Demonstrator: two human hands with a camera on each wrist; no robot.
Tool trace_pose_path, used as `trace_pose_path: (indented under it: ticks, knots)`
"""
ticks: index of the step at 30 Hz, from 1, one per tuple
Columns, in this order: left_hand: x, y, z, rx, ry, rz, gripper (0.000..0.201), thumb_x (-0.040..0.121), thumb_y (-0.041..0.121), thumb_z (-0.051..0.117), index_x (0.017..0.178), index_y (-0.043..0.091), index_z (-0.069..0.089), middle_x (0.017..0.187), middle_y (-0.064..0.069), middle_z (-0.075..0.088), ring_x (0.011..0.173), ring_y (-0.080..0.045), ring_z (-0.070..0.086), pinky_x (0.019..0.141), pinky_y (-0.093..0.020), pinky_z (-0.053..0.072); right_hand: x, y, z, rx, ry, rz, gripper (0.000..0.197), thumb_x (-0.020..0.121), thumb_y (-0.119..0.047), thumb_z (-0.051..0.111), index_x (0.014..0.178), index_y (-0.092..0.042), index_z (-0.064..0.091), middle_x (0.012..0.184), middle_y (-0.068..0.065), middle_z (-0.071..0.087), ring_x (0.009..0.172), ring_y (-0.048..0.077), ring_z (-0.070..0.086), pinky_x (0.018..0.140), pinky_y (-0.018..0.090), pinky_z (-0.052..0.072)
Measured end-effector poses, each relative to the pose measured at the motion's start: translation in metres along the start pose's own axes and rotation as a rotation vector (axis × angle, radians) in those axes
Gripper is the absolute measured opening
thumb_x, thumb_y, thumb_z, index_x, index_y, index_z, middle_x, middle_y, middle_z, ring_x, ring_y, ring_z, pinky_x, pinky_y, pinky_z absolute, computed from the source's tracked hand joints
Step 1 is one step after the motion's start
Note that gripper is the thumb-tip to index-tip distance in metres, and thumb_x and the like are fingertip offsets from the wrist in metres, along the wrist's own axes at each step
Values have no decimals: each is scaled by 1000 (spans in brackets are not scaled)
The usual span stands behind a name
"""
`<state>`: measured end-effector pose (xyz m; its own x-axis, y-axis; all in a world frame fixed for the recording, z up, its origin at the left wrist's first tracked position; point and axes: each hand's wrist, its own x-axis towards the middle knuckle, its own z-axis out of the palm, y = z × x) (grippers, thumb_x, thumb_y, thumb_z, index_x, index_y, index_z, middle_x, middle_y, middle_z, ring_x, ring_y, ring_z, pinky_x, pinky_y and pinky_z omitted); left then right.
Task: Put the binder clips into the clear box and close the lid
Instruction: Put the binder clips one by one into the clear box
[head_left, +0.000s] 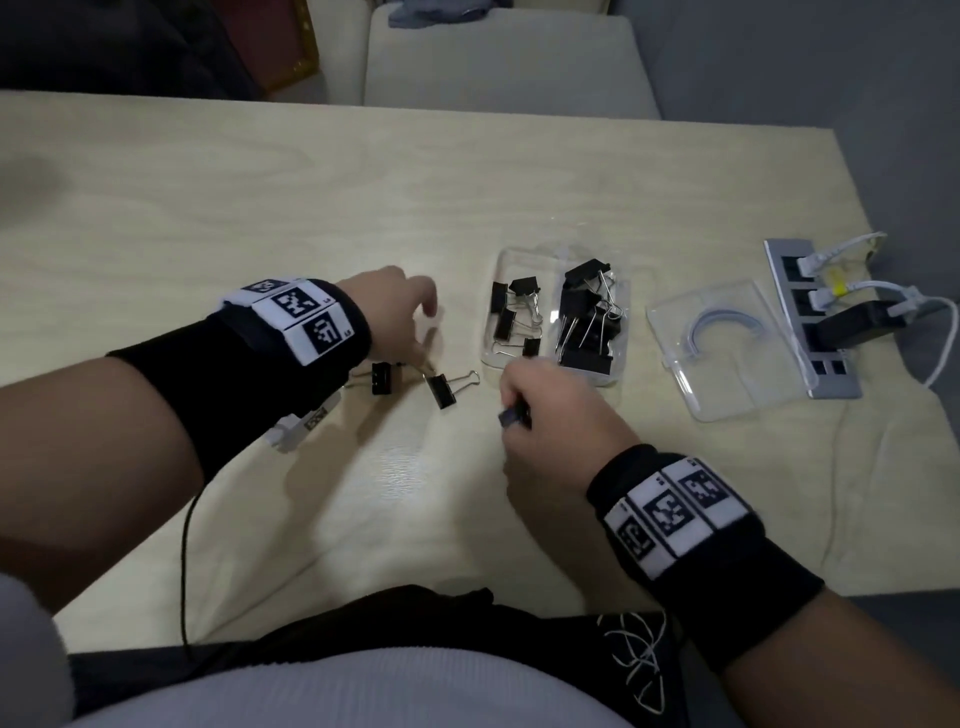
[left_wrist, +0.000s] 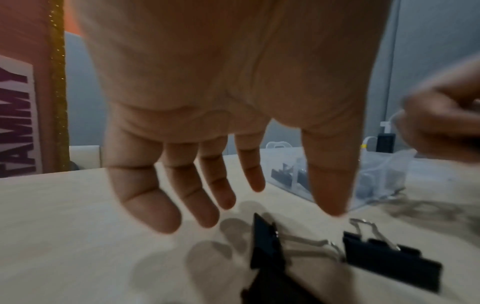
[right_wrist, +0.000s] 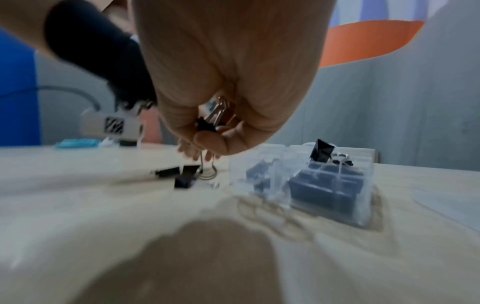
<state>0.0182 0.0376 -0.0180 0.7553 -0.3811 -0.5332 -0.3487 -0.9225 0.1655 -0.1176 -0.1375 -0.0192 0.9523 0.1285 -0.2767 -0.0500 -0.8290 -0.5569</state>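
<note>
The clear box (head_left: 493, 358) stands lidless at mid table, with small black clips in its left compartment and larger ones in its right. Its clear lid (head_left: 727, 348) lies flat to the right of it. Two black binder clips rest loose on the table: one (head_left: 441, 391) with its wire handles out, another (head_left: 382, 378) beside my left wrist. My left hand (head_left: 415, 322) hovers over them with fingers (left_wrist: 207, 197) spread and straight, holding nothing. Just in front of the box, my right hand (head_left: 524, 410) grips a small black binder clip (right_wrist: 206, 123) in its curled fingers.
A grey power strip (head_left: 810, 317) with white plugs and a black adapter sits at the table's right edge, behind the lid. A black cable (head_left: 184, 545) trails from my left wrist to the near edge. A cream chair (head_left: 498, 57) stands beyond the far edge.
</note>
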Motion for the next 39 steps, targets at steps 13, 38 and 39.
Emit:
trace_pose_path:
  ticks: [13, 38, 39]
  knots:
    - [-12, 6, 37, 8, -16, 67, 30, 81, 22, 60, 110, 19, 54, 100, -9, 49, 87, -32, 60, 74, -35, 52, 21, -20, 3, -248, 290, -160, 32, 81, -11, 59, 113, -10, 59, 112, 11, 58, 95, 31, 55, 79, 48, 50]
    - [19, 58, -25, -204, 216, 190, 40, 84, 30, 65, 123, 27, 56, 114, -5, 62, 100, -25, 61, 84, -33, 47, 14, 14, -15, -2, 511, 129, 38, 89, -23, 60, 124, -12, 56, 124, 9, 55, 115, 27, 49, 96, 36, 42]
    - [19, 59, -19, -163, 213, 188, 41, 83, 29, 65, 123, 26, 56, 119, -7, 56, 100, -26, 59, 85, -35, 49, 13, 20, -19, -56, 529, 156, 36, 89, -22, 58, 124, -12, 56, 125, 9, 54, 114, 27, 48, 96, 38, 42]
